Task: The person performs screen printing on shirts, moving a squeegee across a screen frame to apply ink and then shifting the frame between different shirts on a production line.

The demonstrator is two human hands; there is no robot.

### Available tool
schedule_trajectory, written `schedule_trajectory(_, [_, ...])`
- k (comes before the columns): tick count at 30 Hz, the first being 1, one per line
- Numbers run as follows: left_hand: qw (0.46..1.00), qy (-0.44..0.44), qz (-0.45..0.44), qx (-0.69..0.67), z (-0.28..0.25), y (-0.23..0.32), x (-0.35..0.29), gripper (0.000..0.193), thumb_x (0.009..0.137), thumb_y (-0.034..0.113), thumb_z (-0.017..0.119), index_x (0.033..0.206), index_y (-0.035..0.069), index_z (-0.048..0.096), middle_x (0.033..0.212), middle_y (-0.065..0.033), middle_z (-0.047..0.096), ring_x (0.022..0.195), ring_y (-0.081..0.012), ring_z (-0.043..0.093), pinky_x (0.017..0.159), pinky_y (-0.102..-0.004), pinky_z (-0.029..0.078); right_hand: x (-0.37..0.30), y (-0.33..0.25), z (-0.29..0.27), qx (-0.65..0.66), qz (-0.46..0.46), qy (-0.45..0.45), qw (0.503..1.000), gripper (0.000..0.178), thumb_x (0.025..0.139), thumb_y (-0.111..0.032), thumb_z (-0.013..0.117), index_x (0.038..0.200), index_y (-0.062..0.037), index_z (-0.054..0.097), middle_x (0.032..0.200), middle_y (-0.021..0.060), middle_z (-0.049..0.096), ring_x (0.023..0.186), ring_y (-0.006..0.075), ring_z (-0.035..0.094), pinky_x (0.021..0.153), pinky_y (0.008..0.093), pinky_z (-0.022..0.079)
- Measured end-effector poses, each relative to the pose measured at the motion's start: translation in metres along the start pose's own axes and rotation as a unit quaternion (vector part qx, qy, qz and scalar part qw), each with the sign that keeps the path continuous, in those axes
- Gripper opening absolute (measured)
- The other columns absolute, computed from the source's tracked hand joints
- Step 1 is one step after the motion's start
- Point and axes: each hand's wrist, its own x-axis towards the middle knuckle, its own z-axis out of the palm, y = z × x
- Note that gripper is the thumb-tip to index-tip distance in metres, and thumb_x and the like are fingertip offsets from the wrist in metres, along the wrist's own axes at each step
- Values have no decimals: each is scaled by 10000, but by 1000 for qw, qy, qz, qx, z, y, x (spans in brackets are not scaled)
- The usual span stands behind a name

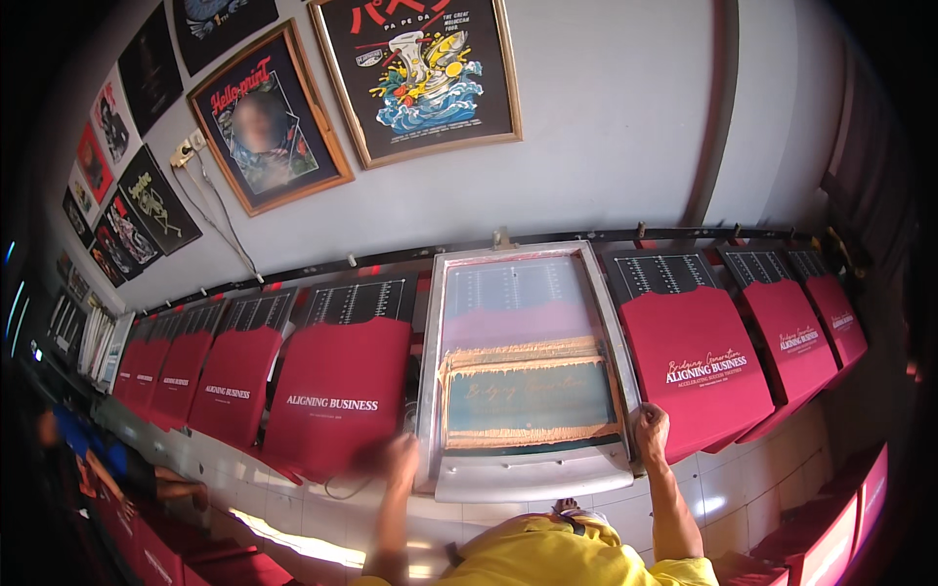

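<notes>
A silver screen printing frame (532,482) lies in front of me over one of the boards. Its mesh is see-through toward the far end and teal nearer me, with orange-gold ink (532,436) in bands across it. Faint script lettering shows in the teal part. My right hand (652,432) is closed at the frame's near right edge, its fingers curled against the rim. By the near left edge is my left hand (401,457), smeared by motion, so its fingers cannot be made out. What lies beneath the frame shows only dimly.
Red shirts on boards stand in a row: a nearby left shirt (337,376) has white print, a right shirt (689,366) white and gold. A dark rail (293,272) runs behind. Another person (117,459) is at the lower left. More red shirts (821,532) stand at the lower right.
</notes>
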Motion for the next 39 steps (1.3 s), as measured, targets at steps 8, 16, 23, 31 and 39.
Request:
schedule_trajectory(8, [999, -37, -27, 29, 8, -7, 10, 323, 975, 312, 566, 1067, 34, 703, 965, -135, 719, 893, -206, 679, 801, -343, 494, -3, 7, 3, -50, -34, -5, 998, 223, 910, -87, 562, 1044, 19, 704, 852, 210, 709, 801, 297, 700, 745, 362, 528])
schedule_trajectory(16, [980, 53, 129, -144, -30, 64, -89, 288, 988, 231, 584, 966, -43, 669, 775, -88, 673, 685, -153, 625, 636, -282, 488, -46, -51, -23, -219, -283, -47, 933, 418, 857, -213, 683, 1233, -44, 611, 1185, 186, 649, 1073, 357, 618, 948, 444, 492])
schedule_trajectory(23, [906, -361, -20, -221, 0, 76, -186, 364, 1018, 306, 532, 871, 13, 688, 703, -13, 591, 593, -75, 509, 529, -233, 399, -134, -97, -12, -401, -504, -347, 682, 643, 837, -366, 704, 1401, -135, 498, 1441, 71, 496, 1289, 280, 469, 1069, 424, 413])
schedule_trajectory(31, [822, -470, -76, -312, 81, 67, -184, 348, 1054, 313, 460, 1211, 32, 591, 819, -30, 630, 508, -46, 428, 459, -203, 340, -111, -131, 11, -303, -492, -291, 763, 289, 760, -140, 637, 1038, -69, 601, 981, 88, 627, 943, 274, 602, 808, 419, 484])
schedule_trajectory(39, [804, -439, -131, -379, 99, 63, -182, 398, 1087, 323, 369, 1186, 14, 599, 795, -41, 614, 524, -37, 392, 474, -187, 300, -69, -139, 34, -250, -518, -226, 787, 296, 708, -142, 730, 976, -95, 613, 928, 63, 648, 904, 257, 613, 769, 405, 483])
